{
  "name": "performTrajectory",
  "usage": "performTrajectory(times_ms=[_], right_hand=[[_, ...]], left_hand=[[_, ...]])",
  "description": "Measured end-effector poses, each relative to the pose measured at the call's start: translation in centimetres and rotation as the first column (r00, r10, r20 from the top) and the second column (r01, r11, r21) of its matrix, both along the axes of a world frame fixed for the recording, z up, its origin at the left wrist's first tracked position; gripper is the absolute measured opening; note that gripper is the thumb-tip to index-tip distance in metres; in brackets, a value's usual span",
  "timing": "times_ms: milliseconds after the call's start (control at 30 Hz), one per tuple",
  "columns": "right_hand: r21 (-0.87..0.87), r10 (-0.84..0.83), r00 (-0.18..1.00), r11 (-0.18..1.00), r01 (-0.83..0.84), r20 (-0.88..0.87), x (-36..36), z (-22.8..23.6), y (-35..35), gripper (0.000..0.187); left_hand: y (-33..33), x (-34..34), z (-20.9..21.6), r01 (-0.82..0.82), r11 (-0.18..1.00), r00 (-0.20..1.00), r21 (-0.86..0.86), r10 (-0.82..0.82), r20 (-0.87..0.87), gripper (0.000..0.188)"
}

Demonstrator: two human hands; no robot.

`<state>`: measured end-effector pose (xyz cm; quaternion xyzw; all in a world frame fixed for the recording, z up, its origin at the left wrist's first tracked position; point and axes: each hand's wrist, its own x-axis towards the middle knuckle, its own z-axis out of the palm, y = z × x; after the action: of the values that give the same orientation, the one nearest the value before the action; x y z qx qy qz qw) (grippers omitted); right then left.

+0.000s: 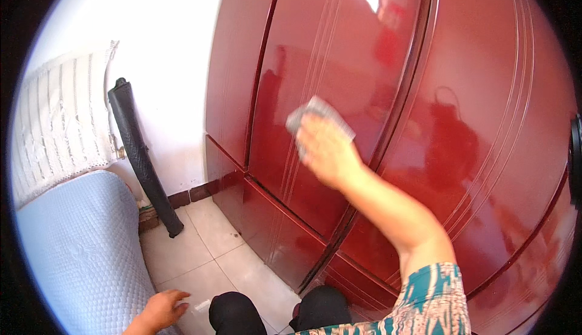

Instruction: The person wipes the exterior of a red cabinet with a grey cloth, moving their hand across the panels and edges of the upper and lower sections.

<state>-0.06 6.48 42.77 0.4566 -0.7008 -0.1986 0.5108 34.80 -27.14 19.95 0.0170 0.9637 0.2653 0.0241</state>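
Observation:
My right hand (pixel 328 151) presses a grey cloth (pixel 337 121) flat against the glossy dark red wardrobe door (pixel 291 86). The hand is somewhat blurred, and its fingers lie over the cloth, whose edges stick out around them. My right arm reaches up and across from the lower right. Down at the lower left, my left hand (pixel 162 311) hangs in the air near the bed's edge, with nothing in it and its fingers loosely apart.
A bed with a light blue quilted cover (pixel 91 238) stands at the left. A long black rolled bundle (pixel 142 153) leans on the white wall behind it, beside a striped white cloth (pixel 66 117). Pale floor tiles (pixel 188 268) run between bed and wardrobe.

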Motion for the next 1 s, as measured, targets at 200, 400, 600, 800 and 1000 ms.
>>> performTrajectory(times_ms=[200, 400, 600, 800, 1000], right_hand=[[-0.355, -0.390, 0.873, 0.892, 0.280, -0.293, 6.0, 15.7, 3.7, 0.055], [0.016, -0.318, 0.947, 0.948, 0.318, 0.032, 4.9, 2.0, 3.1, 0.067], [0.551, -0.525, 0.846, 0.735, 0.395, 0.095, 6.9, -15.0, 5.0, 0.067], [0.317, -0.184, 0.897, 0.947, 0.052, 0.401, 2.5, -13.8, 2.7, 0.061], [-0.243, -0.094, 0.989, 0.968, 0.065, -0.111, -0.3, 10.3, -3.5, 0.059]], left_hand=[[11.7, -11.2, 1.2, 0.541, 0.841, 0.835, 0.013, -0.535, -0.128, 0.029], [22.2, -17.1, -5.2, 0.652, 0.717, 0.758, 0.247, -0.613, -0.222, 0.031], [22.6, -18.0, -17.4, 0.520, 0.854, 0.834, -0.014, -0.504, 0.223, 0.036], [20.9, -16.4, -19.3, 0.558, 0.828, 0.801, 0.055, -0.555, 0.224, 0.051], [21.7, -15.3, -14.1, 0.585, 0.807, 0.729, 0.081, -0.567, 0.384, 0.054]])
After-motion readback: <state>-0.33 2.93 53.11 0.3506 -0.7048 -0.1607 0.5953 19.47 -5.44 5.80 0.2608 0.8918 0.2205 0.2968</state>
